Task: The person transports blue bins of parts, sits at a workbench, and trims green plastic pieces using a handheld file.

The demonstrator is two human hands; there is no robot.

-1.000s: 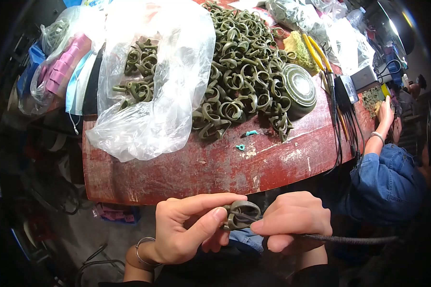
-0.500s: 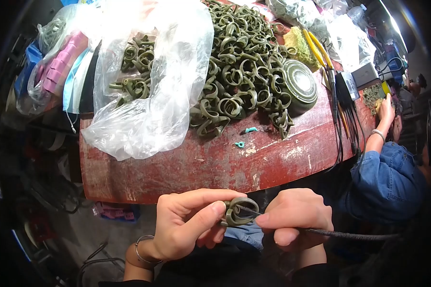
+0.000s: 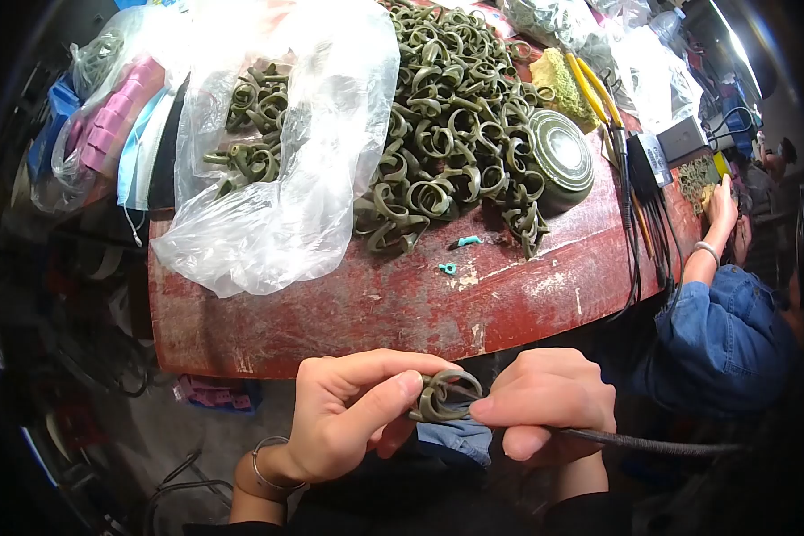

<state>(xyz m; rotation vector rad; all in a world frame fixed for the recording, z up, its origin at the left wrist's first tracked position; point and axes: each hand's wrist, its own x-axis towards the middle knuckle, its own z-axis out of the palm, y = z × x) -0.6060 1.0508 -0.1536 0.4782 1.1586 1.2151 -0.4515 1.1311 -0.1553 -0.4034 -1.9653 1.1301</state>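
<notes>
In front of the table edge, my left hand (image 3: 353, 411) pinches a dark green, glossy ring (image 3: 438, 396) between thumb and fingertips. My right hand (image 3: 549, 406) is closed round a slim corded tool, its handle mostly hidden by the fingers. The tool's thin tip (image 3: 461, 390) reaches into the ring's opening; whether it touches the inner wall I cannot tell. From the right hand a black cord (image 3: 643, 439) runs off to the right.
Similar green rings (image 3: 447, 134) lie heaped on the red table (image 3: 402, 313), beside a plastic bag (image 3: 268, 241) with more inside. A round green tin (image 3: 560, 161), yellow-handled pliers (image 3: 592, 85) and teal bits (image 3: 448, 268) lie near. At right, a co-worker's arm (image 3: 701, 255) shows.
My right hand has shifted slightly left, with the tool's tip still inside the ring. The ring has turned a little in my left hand.
</notes>
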